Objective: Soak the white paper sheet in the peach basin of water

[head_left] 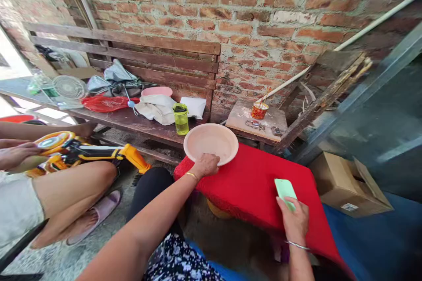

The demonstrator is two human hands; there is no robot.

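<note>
Patterned garment (184, 261), cut off | left hand (206, 165) at basin (211, 139) rim, grip unclear | right hand (295, 216) pinching green slab (284, 187), partly covered

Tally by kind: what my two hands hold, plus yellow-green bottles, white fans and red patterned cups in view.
Pale pink basin, left hand at its rim: 1
Mint-green phone, in the right hand: 1
Yellow-green drink bottle: 1
White fan: 1
Red patterned cup: 1
Total: 5

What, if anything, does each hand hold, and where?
Left hand: round pale pink plastic basin, apparently by its near rim. Right hand: flat green rectangular object, by its near end.
</note>
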